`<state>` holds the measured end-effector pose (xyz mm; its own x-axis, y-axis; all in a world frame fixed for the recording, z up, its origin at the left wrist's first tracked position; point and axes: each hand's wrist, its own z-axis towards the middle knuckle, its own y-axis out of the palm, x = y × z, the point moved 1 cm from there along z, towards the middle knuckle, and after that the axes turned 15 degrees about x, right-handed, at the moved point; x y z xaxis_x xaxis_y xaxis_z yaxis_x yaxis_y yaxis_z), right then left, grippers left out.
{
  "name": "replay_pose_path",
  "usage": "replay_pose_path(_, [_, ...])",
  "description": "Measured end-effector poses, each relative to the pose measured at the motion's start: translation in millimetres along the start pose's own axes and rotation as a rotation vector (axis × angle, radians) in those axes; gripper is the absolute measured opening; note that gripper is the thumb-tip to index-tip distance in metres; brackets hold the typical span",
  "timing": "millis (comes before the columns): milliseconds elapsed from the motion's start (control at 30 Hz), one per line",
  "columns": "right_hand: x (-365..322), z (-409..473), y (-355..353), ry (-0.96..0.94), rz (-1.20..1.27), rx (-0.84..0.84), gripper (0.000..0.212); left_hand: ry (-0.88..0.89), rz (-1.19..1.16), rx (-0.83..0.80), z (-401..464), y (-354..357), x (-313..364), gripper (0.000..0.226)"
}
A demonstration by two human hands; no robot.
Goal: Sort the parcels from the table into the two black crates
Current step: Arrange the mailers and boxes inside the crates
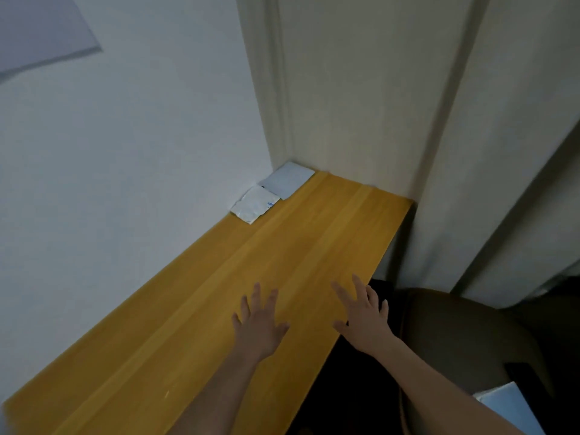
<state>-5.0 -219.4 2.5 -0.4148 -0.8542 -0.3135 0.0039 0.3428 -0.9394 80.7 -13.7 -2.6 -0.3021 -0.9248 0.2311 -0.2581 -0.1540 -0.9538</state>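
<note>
Parcels: two, lying on the far corner of the tabletop, well ahead of both hands. Grey parcel tucked into the corner by the wall; white crinkled parcel just beside it on the nearer side, edges touching or overlapping slightly. Left hand stretched out over the wood, fingers spread, grip wide and holding nothing. Right hand near the tabletop's right edge, fingers likewise spread, grip wide and holding nothing. Both blurred. Pale flat packet low down, behind the right forearm.
</note>
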Motion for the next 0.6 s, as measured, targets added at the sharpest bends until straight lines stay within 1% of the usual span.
replay_pose_path(200, [-19,78,-19,0.013,-0.028,0.015,0.078,-0.029,-0.015,0.082,78,-22,0,0.076])
replay_pose_path(333, [-43,126,-31,-0.036,-0.011,0.097,0.074,-0.037,-0.052,0.136,122,-41,-10,0.076])
replay_pose_path(500, [-65,167,-21,-0.063,-0.054,0.007,0.075,-0.065,-0.087,0.125,158,-39,-27,0.076])
replay_pose_path(600, [-71,192,-12,-0.071,-0.087,-0.053,0.075,-0.12,-0.113,0.088,175,-30,-39,0.076])
